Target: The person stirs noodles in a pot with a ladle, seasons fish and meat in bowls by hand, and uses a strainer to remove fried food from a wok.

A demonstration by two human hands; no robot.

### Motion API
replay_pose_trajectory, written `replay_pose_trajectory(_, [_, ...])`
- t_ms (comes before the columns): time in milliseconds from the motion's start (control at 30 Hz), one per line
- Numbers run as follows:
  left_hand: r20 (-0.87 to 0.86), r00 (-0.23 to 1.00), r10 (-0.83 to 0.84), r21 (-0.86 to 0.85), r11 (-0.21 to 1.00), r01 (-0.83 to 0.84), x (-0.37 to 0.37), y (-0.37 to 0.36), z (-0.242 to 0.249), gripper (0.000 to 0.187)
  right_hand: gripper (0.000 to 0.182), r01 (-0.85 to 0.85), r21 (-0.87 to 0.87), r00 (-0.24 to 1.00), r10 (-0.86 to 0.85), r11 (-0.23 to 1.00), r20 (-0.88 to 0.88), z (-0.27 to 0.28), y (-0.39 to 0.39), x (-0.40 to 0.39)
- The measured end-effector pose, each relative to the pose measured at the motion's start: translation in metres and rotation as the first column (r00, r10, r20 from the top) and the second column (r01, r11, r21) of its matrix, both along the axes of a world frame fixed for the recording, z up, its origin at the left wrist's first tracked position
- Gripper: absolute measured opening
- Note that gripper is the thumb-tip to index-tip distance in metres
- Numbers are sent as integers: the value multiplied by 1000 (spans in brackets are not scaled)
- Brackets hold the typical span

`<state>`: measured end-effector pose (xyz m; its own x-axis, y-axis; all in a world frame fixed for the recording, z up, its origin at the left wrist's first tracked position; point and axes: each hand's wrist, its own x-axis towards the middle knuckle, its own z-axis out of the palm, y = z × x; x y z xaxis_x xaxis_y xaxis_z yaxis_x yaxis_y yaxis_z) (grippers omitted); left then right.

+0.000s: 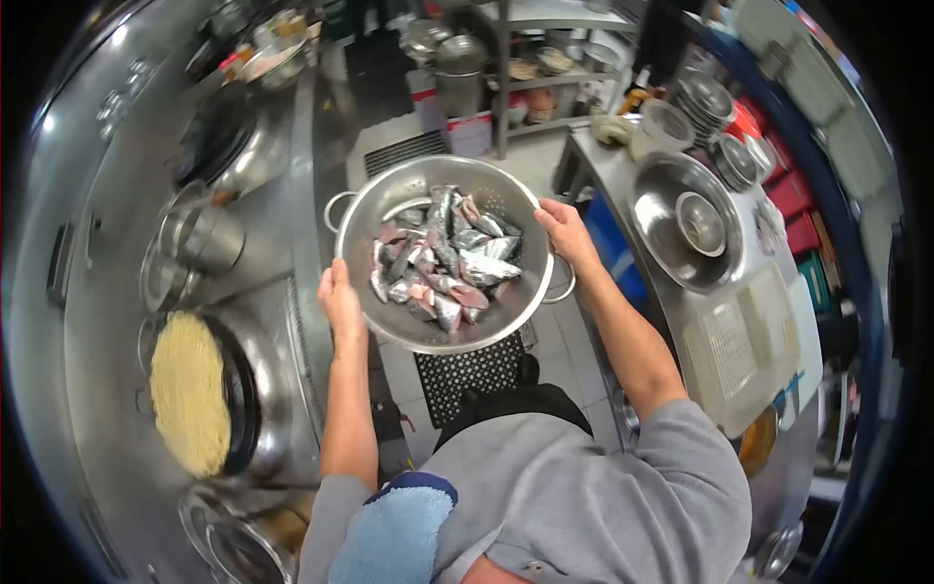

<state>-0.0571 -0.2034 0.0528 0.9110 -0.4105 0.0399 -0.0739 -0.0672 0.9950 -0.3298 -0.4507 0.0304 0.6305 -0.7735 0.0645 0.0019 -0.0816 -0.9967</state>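
A large steel colander with two loop handles is held up in front of my body, over the floor. Inside it lie many chunks of raw fish, silver-skinned with pink cut flesh. My left hand grips the rim at the lower left, its fingers partly hidden by the bowl's side. On the opposite side my right hand clasps the rim at the right, just above one loop handle. The other loop handle sticks out free at the upper left.
Along the left runs a steel cooking counter with a pan of yellow food and a steel pot. At right, a steel table carries a large bowl and a plastic basket. A black perforated mat covers the floor below.
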Motion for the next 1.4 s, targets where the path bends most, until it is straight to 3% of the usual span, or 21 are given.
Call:
replay_pose_trajectory(67, [68,998,-13,-78,997,18,-2,-25,14,27,31,134,-94,991,-133,987,15,17,-3,-23])
replay_pose_trajectory(133, [37,983,-182,-115,976,185,-7,-31,43,25,32,196,-98,981,-195,976,18,55,19,-47])
replay_pose_trajectory(167, [-155,940,-305,-372,899,231,-38,-50,78,24,32,217,30,968,-219,976,121,75,21,-64])
replay_pose_trajectory(200, [-74,902,-426,-422,833,358,-33,-62,76,20,31,227,27,958,-228,974,172,74,13,-85])
replay_pose_trajectory(333, [4,713,-701,-347,668,658,-104,-157,114,5,29,412,-7,899,-406,911,166,112,-32,-202])
replay_pose_trajectory(433, [-30,651,-758,-310,626,715,-179,-230,91,10,26,561,-109,823,-567,820,-29,126,-43,-288])
replay_pose_trajectory(533, [-7,586,-811,-254,568,783,-250,-287,42,8,26,615,-222,749,-649,757,-138,95,-75,-369])
replay_pose_trajectory(567, [-6,549,-836,-171,542,823,-259,-298,23,7,26,634,-228,728,-670,739,-146,92,-79,-381])
replay_pose_trajectory(600, [-17,543,-840,-282,525,803,-276,-312,-1,7,26,652,-234,709,-689,721,-151,89,-82,-391])
replay_pose_trajectory(733, [-39,506,-862,-226,501,835,-300,-329,-13,5,25,712,-161,669,-730,684,-140,54,-95,-419])
replay_pose_trajectory(767, [-69,493,-867,-192,497,846,-303,-330,-15,7,28,698,-202,668,-726,687,-161,43,-101,-428])
replay_pose_trajectory(800, [-43,511,-859,-153,511,846,-306,-335,-20,6,29,655,-339,586,-738,675,-336,49,-101,-429])
replay_pose_trajectory(867, [22,559,-829,-75,557,827,-301,-345,-34,8,31,463,-561,334,-721,686,-607,86,-95,-408])
replay_pose_trajectory(1000, [16,585,-811,-99,581,808,-299,-341,-23,10,26,164,-781,127,-798,603,-589,133,-142,-363])
replay_pose_trajectory(1033, [-13,565,-825,-84,564,821,-298,-339,-20,10,23,198,-809,253,-827,553,-503,142,-160,-331])
replay_pose_trajectory(1067, [-38,543,-839,-75,544,835,-297,-338,-15,12,20,182,-764,467,-738,620,-487,146,-188,-300])
replay_pose_trajectory(1100, [-115,469,-876,-151,482,863,-295,-336,-8,17,18,142,-747,605,-654,650,-454,137,-221,-273])
replay_pose_trajectory(1167, [-134,306,-943,-147,324,934,-283,-337,-25,20,16,75,-723,636,-592,686,-496,126,-276,-211])
replay_pose_trajectory(1233, [-296,102,-950,-235,175,956,-270,-332,1,28,19,-132,-679,574,-503,722,-646,68,-350,-181])
replay_pose_trajectory(1333, [-413,-177,-893,-317,-41,947,-248,-341,11,38,20,-320,-418,159,-387,850,-908,17,-389,-144])
replay_pose_trajectory(1400, [-374,-236,-897,-267,-139,953,-239,-350,12,37,19,-207,-387,252,-333,899,-909,13,-394,-136])
